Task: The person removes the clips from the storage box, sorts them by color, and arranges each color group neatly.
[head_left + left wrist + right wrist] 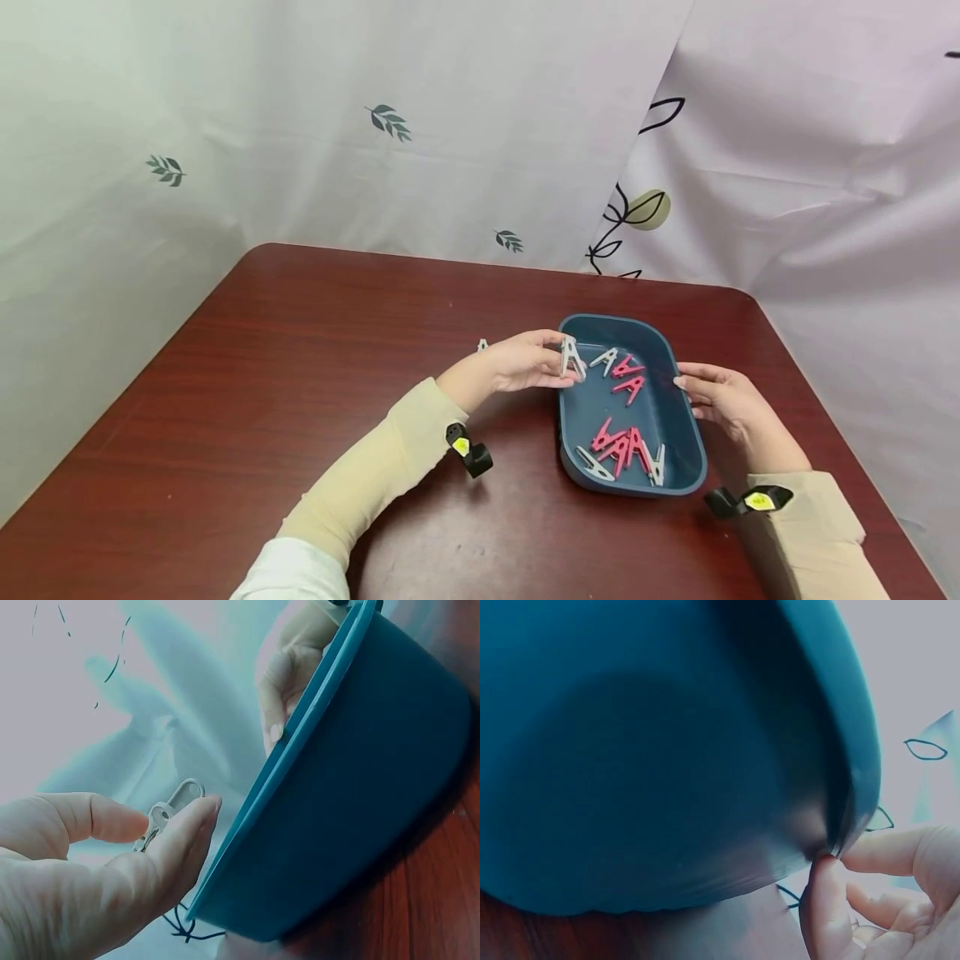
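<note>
My left hand (525, 363) pinches a white clothespin (569, 357) between thumb and fingers, just above the left rim of a dark blue plastic bin (611, 410). The left wrist view shows the same clothespin (161, 816) partly covered by the fingers. On the bin's far side, my right hand (731, 404) grips the right wall, thumb and fingers meeting at the rim, as the right wrist view also shows. Inside the bin lie several pink clothespins (628, 388) and a few white clothespins (604, 360), in an upper and a lower cluster.
Another white clothespin (482, 343) lies on the table behind my left wrist, mostly hidden. The dark red wooden table (315, 375) extends to the left of the bin. A white curtain (450, 125) with leaf prints hangs behind the table's far edge.
</note>
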Demonstrator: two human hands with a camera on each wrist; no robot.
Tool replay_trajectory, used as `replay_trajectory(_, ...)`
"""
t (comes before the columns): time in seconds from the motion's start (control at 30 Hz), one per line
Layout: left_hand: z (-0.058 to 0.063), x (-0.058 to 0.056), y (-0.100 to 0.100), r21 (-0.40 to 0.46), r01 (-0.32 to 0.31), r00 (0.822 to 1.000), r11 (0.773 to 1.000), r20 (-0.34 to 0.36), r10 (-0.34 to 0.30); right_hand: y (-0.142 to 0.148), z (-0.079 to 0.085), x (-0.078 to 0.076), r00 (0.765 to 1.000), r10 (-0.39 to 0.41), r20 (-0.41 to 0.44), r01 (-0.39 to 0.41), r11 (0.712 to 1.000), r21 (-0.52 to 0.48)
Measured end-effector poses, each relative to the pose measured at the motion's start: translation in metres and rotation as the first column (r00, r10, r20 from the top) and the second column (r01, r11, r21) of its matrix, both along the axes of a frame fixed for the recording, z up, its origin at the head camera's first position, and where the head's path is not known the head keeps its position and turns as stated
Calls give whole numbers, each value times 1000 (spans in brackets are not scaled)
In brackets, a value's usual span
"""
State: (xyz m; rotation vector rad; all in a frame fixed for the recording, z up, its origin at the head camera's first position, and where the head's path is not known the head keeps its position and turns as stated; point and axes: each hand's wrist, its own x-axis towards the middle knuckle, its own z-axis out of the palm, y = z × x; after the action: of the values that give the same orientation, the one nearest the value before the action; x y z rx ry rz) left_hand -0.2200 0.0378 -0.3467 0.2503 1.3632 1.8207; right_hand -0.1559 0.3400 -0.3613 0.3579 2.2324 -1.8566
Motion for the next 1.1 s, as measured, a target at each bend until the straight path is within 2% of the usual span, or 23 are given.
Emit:
replay_trajectory(0.33, 3, -11, -19, -64, -40, 999, 997, -18, 39, 1, -1, 1, 1000, 10, 2, -10, 1000, -10)
replay_trajectory(0.53, 2, -16, -33, -121, -49, 996, 991, -74, 40, 1, 0, 1, 1000, 14, -9, -14, 1000, -5)
replay_trajectory(0.8, -1, -24, -55, -156, -108, 986, 982, -144, 85, -1, -1, 0, 1000, 19, -16, -19, 1000, -13)
replay_trajectory(1.1, -5, -34, -81, -209, -173, 975, 962, -173, 137, 0, 0, 2, 999, 26, -29, -27, 1000, -11)
